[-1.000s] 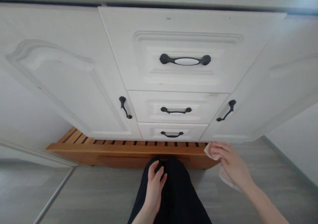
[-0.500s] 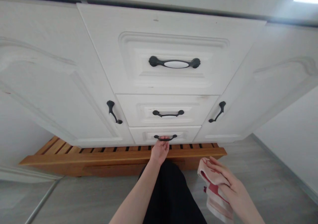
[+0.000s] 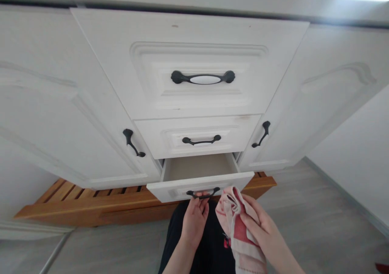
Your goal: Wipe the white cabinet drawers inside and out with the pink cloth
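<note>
The bottom drawer (image 3: pixel 200 185) of the white cabinet is pulled partway out, and the part of its inside that shows is bare. My left hand (image 3: pixel 194 219) has its fingers hooked under the dark handle (image 3: pixel 203 194) on that drawer's front. In my right hand (image 3: pixel 263 225) is a folded pink, white and red cloth (image 3: pixel 240 229), pinched between thumb and fingers beside the drawer's right front corner. Above, the middle drawer (image 3: pixel 170 142) and the top drawer (image 3: pixel 152 83) are closed.
Cabinet doors with dark handles flank the drawers, one at left (image 3: pixel 91 136) and one at right (image 3: pixel 291 120). A slatted wooden bench (image 3: pixel 75 213) runs low under the cabinet. My legs in black trousers are below the drawer. A wall stands at right.
The bottom drawer has come out toward me with my left hand on its handle. My right hand has moved left and brought the cloth close to the drawer front.
</note>
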A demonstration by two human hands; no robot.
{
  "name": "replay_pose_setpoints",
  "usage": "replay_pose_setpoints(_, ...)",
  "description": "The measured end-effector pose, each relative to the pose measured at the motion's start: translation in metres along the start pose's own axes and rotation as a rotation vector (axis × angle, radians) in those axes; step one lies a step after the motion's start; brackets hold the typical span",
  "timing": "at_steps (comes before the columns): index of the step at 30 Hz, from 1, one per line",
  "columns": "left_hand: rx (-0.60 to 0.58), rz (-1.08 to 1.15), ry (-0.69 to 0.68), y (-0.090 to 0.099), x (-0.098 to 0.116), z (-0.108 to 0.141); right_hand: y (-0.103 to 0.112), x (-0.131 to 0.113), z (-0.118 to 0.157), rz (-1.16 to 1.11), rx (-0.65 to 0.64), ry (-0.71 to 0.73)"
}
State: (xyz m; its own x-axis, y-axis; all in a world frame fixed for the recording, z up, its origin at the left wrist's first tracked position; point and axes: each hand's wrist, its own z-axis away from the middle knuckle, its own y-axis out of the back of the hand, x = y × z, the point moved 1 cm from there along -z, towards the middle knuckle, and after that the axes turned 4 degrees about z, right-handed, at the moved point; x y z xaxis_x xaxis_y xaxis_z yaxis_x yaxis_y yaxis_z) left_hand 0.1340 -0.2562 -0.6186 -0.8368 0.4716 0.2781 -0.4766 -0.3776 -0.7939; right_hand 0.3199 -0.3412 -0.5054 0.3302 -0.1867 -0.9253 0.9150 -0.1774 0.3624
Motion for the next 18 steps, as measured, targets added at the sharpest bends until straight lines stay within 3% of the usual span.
replay_pose_setpoints(3, 0.016, -0.012, 0.024, 0.01, -0.005, 0.016, 0.012, -0.004, 0.003, -0.035, 0.127, -0.069)
replay_pose_setpoints(11, 0.009, 0.009, 0.079, 0.027, -0.018, 0.053, 0.03, -0.028, -0.007, -0.291, 0.244, -0.204)
replay_pose_setpoints(15, 0.062, -0.004, 0.091, 0.039, -0.028, 0.072, 0.026, -0.044, -0.023, -0.473, 0.152, -0.396)
replay_pose_setpoints(18, 0.126, -0.005, 0.145, 0.048, -0.034, 0.086, 0.022, -0.05, -0.037, -0.489, 0.076, -0.472)
